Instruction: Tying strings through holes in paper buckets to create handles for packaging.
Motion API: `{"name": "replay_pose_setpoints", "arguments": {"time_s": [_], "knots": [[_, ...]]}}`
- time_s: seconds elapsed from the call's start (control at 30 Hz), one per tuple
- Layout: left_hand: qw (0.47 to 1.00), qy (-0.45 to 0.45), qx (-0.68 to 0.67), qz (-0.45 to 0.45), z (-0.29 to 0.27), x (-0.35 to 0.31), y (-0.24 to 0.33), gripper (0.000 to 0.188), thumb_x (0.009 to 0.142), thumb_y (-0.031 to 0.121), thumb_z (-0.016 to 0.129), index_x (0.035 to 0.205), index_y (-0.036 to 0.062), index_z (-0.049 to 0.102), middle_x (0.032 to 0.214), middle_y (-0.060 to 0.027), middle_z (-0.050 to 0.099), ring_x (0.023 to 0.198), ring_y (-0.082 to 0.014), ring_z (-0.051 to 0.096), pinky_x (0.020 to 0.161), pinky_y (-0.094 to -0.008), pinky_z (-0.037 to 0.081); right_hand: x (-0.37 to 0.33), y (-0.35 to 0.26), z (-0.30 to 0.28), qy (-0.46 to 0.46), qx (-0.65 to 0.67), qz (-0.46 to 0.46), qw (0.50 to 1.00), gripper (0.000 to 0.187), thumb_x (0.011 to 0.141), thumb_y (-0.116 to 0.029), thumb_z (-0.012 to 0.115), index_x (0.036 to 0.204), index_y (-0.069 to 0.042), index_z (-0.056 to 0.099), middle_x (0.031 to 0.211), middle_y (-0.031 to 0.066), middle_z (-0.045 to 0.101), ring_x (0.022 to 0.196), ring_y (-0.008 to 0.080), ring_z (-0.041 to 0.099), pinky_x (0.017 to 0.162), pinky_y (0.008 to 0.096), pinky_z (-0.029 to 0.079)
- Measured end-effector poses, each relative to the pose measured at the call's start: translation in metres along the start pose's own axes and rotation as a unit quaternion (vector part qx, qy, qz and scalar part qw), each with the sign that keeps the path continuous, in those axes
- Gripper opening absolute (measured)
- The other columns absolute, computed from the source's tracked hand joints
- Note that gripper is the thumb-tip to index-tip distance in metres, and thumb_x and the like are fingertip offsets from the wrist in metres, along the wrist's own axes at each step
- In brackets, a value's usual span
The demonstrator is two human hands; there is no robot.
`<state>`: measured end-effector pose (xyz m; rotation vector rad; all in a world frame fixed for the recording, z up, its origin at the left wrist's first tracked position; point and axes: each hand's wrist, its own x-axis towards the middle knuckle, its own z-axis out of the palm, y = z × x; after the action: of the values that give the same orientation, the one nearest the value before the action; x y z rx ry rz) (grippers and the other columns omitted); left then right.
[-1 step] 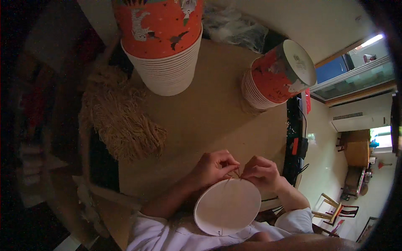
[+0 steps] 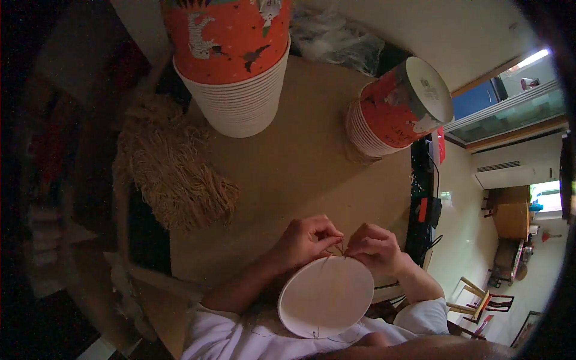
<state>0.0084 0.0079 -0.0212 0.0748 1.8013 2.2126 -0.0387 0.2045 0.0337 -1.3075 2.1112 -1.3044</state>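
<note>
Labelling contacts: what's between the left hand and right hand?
Thin brownish strands show between left hand and right hand, by the round white piece, in head view.

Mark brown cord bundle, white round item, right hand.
Brown cord bundle (image 2: 174,165), head view: middle of the strands.
White round item (image 2: 327,297), head view: middle of its pale face.
Right hand (image 2: 378,246), head view: back of the hand.

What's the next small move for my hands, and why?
I'd probably draw the cord snug: your left hand pinches it, your right hand is at the edge of the cup, and a short stretch stands up between them.
</note>
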Motion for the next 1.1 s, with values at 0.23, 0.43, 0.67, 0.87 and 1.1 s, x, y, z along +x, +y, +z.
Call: {"name": "replay_pose_setpoints", "arguments": {"time_s": [0.23,0.43,0.67,0.87,1.1], "knots": [[0.997,0.005,0.072,0.036,0.000,0.004,0.003,0.008,0.076,0.006,0.066,0.080,0.0013,0.062,0.076,-0.0072,0.059,0.070,-0.0134,0.060,0.061,-0.0257,0.048,0.000,0.001,0.005,0.063,0.043,0.038,0.996,0.012,0.073,-0.002,0.067,0.082,-0.004,0.060,0.080,0.0091,0.057,0.075,0.0221,0.059,0.064,0.0310,0.048],[0.985,0.021,0.159,0.060,-0.001,0.001,-0.007,0.009,0.072,0.007,0.067,0.077,0.0025,0.061,0.077,-0.0091,0.058,0.069,-0.0218,0.060,0.060,-0.0307,0.048,0.013,-0.005,-0.003,-0.014,0.334,0.411,0.848,0.016,0.084,-0.017,0.060,0.088,-0.002,0.061,0.085,0.0046,0.061,0.079,0.0105,0.055,0.066,0.0245,0.045],[0.956,0.026,0.258,0.136,0.001,-0.002,-0.001,0.007,0.069,0.007,0.062,0.073,0.0045,0.058,0.074,-0.0089,0.055,0.074,-0.0266,0.055,0.065,-0.0367,0.046,0.023,-0.008,-0.003,-0.057,0.385,0.484,0.783,0.020,0.087,-0.019,0.056,0.084,0.000,0.061,0.076,-0.0005,0.059,0.069,0.0047,0.052,0.058,0.0190,0.042],[0.903,0.058,0.383,0.184,0.002,-0.008,0.016,0.013,0.068,0.010,0.067,0.080,0.0065,0.062,0.078,-0.0067,0.056,0.076,-0.0247,0.055,0.067,-0.0353,0.046,0.017,-0.007,0.000,-0.062,0.399,0.500,0.766,0.023,0.085,-0.023,0.060,0.093,-0.001,0.061,0.085,0.0031,0.062,0.076,0.0089,0.055,0.065,0.0238,0.045],[0.836,0.096,0.476,0.257,0.003,-0.010,0.022,0.015,0.065,0.017,0.061,0.075,0.0083,0.053,0.078,-0.0055,0.050,0.079,-0.0216,0.051,0.070,-0.0345,0.042,0.022,-0.026,-0.006,-0.038,0.426,0.488,0.761,0.013,0.084,-0.016,0.059,0.079,-0.003,0.057,0.072,-0.0025,0.055,0.065,0.0039,0.050,0.056,0.0189,0.040]]}}
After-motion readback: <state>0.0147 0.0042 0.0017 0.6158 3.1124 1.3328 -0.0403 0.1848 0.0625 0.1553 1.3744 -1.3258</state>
